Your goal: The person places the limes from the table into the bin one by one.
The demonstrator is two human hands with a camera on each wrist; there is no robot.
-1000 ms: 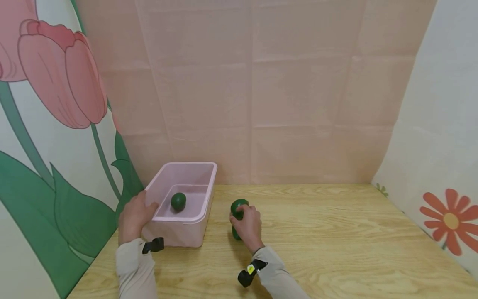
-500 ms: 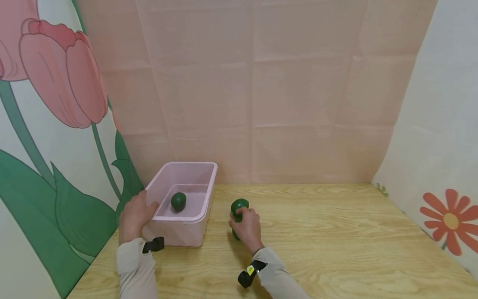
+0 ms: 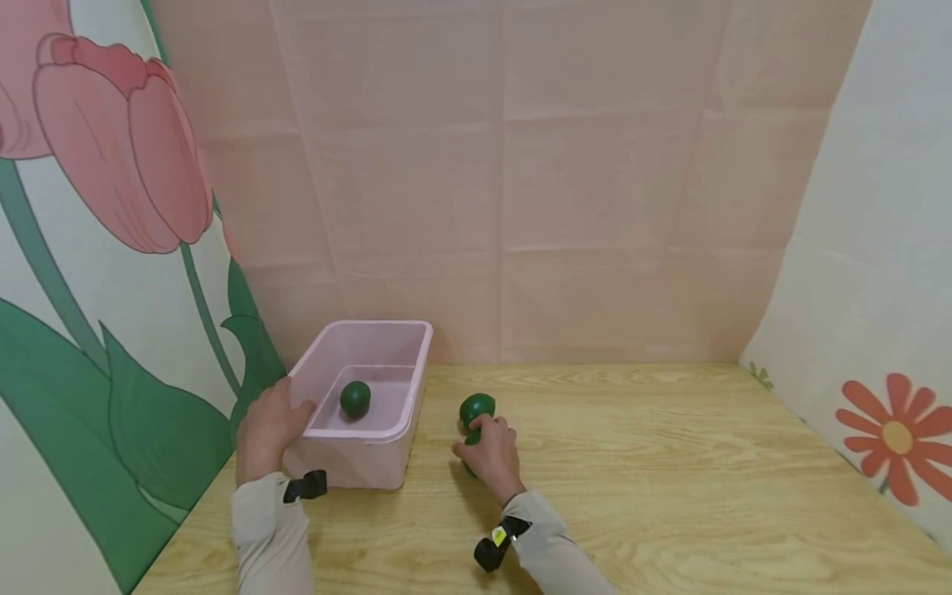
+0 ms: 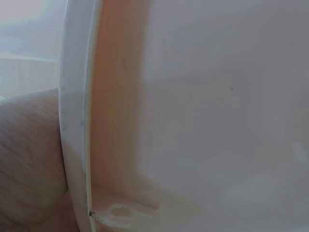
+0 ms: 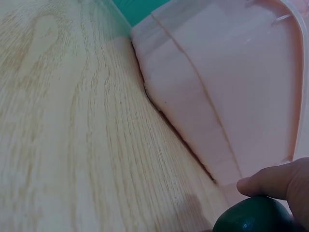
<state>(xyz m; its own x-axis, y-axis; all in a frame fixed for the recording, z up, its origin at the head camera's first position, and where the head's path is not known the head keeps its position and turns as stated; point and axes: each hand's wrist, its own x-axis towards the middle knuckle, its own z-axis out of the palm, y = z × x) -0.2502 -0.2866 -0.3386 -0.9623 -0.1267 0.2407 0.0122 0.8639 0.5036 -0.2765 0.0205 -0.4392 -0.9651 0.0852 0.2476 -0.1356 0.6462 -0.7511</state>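
Left hand: my left hand (image 3: 268, 434) has the bin by its near left corner, fingers over the left rim, thumb lying across the near edge; that's a grip on the rim.
Pink plastic bin (image 3: 342, 464): standing on the table on my left side, long way pointing ahead of me. Up close in the left wrist view it's nearly all pale wall and rim, with my hand right against the edge.
Inside the bin: one dark green fruit (image 3: 355, 400), rounded and smooth, sitting on the bin floor.
Right hand: my right hand (image 3: 489, 454) is low over the fruit beside the bin, thumb out to the left and fingers bent on the far side. The right wrist view has my thumb lying along a green fruit; whether that's a real pinch or only a touch, I can't tell.
Nearer fruit (image 3: 472, 437): mostly under my right hand, a bit of green peeking out between thumb and fingers.
Farther fruit (image 3: 477, 407): just beyond, at my fingertips, its top in plain sight. My fingers cover the place where the two come together, so contact between them is hidden.
Wrists: a black strapped device on each, against pale sleeves.
Table: light wood grain all the way to the pink backdrop (image 3: 506, 182).
Sides: big painted tulip (image 3: 122, 153) to my left, orange-petalled flower (image 3: 897, 439) to my right.
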